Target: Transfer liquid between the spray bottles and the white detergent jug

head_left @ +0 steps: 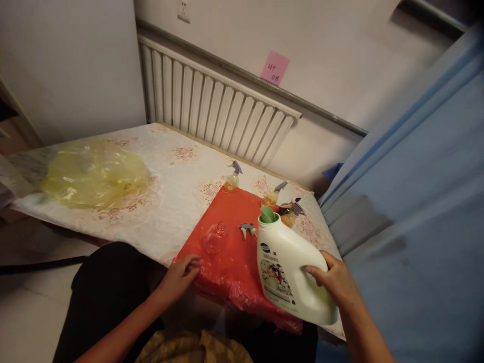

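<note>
My right hand [335, 280] grips the handle of a large white detergent jug [287, 267], which leans left over the near right of a red plastic sheet [230, 252]; the jug's green spout is uncapped. My left hand [181, 275] rests with curled fingers on the sheet's near left edge, holding nothing that I can see. Just beyond that hand an empty clear spray bottle [215, 237] stands without its head. A loose grey spray head [247, 229] lies on the sheet between that bottle and the jug.
Three small spray bottles with yellow liquid [231, 181] [272, 197] [290, 214] stand along the sheet's far edge. A crumpled yellow plastic bag [94, 174] lies at the table's far left. A radiator [212, 108] runs along the wall; a blue curtain [416, 201] hangs on the right.
</note>
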A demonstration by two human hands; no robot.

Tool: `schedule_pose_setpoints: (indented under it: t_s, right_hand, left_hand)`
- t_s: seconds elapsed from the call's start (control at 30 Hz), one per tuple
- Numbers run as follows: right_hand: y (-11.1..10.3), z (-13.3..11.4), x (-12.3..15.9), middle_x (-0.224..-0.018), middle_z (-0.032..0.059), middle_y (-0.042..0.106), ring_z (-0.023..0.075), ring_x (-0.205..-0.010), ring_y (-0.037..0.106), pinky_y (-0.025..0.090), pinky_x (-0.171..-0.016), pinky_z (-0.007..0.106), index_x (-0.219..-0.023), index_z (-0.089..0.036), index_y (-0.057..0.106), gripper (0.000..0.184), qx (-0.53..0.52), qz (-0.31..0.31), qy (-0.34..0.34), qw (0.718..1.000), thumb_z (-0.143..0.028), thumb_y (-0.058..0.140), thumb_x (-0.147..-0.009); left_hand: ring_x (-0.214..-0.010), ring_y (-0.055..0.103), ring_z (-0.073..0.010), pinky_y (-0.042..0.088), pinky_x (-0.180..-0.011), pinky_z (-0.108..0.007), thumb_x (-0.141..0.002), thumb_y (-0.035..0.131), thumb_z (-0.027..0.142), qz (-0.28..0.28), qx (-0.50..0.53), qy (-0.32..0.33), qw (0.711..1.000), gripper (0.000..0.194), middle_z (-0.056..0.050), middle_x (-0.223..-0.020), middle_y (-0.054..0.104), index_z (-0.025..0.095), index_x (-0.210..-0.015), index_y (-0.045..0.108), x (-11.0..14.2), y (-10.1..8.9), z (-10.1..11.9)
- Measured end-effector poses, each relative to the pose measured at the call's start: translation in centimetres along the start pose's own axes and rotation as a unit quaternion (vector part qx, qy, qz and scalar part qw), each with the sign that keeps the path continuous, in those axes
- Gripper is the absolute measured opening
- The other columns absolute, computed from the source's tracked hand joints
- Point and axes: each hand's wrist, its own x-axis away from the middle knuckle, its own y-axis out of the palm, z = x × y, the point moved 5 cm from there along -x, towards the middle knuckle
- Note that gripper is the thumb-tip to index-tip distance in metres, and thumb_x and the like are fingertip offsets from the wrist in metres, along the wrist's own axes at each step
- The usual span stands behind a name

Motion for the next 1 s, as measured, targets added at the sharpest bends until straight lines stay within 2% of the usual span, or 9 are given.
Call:
schedule_pose_setpoints:
  t_s: [0.27,0.5,0.67,0.8,0.9,1.0]
  right_hand:
    - [0.6,2.2,0.7,-0.045,-0.0056,0.051,0.0160,-0.049,0.048,0.037,-0.053,0.026,-0.066,-0.020,0.057,0.028,-0.069,0.098,0.012,0.993,-0.046,0.066,-0.062]
    - [3.5,4.4,0.7,-0.046,-0.0062,0.050,0.0146,-0.048,0.046,0.035,-0.050,0.025,-0.069,-0.018,0.060,0.022,-0.135,0.136,0.009,0.981,-0.038,0.067,-0.065]
    - [7.1,4.4,0.3,-0.050,-0.0057,0.052,0.0129,-0.047,0.043,0.035,-0.047,0.024,-0.073,-0.016,0.062,0.020,-0.222,0.141,0.003,0.965,-0.033,0.068,-0.064]
    - [9.6,4.3,-0.3,-0.051,-0.0063,0.049,0.0121,-0.049,0.041,0.035,-0.046,0.023,-0.073,-0.016,0.062,0.016,-0.265,0.148,-0.007,0.953,-0.028,0.064,-0.063]
    - [10.9,4.2,-0.7,-0.055,-0.0065,0.047,0.0120,-0.052,0.041,0.035,-0.048,0.022,-0.071,-0.017,0.060,0.011,-0.263,0.144,-0.019,0.954,-0.023,0.060,-0.062]
    - [11.7,4.2,-0.9,-0.059,-0.0057,0.047,0.0125,-0.056,0.042,0.036,-0.050,0.022,-0.065,-0.018,0.056,0.004,-0.266,0.144,-0.034,0.953,-0.020,0.056,-0.062]
  left_hand:
    - [-0.083,0.068,-0.0224,0.052,-0.077,-0.034,-0.078,0.050,0.033,-0.030,-0.025,-0.007,0.999,0.035,-0.006,-0.088,0.073,0.016,-0.107,0.062,0.8,0.9,-0.4]
    - [-0.084,0.068,-0.0224,0.051,-0.079,-0.034,-0.077,0.050,0.034,-0.024,-0.041,-0.012,0.999,0.033,-0.005,-0.089,0.073,0.018,-0.103,0.062,0.4,1.0,-0.2]
    - [-0.085,0.068,-0.0228,0.052,-0.080,-0.035,-0.075,0.051,0.037,0.010,-0.040,-0.006,0.999,0.036,-0.006,-0.091,0.073,0.018,-0.104,0.061,-0.2,0.5,0.2]
    - [-0.086,0.067,-0.0233,0.054,-0.082,-0.038,-0.072,0.054,0.039,0.066,-0.032,-0.011,0.997,0.047,-0.010,-0.100,0.070,0.014,-0.112,0.056,-1.0,-0.6,0.9]
    - [-0.085,0.067,-0.0223,0.055,-0.082,-0.040,-0.072,0.055,0.038,0.099,-0.023,-0.021,0.995,0.055,-0.010,-0.104,0.066,0.014,-0.120,0.049,-1.7,-0.9,0.8]
    - [-0.098,0.065,-0.0239,0.052,-0.091,-0.043,-0.072,0.058,0.036,0.119,-0.022,0.002,0.993,0.064,-0.012,-0.113,0.061,0.013,-0.129,0.040,-2.4,-0.7,0.6]
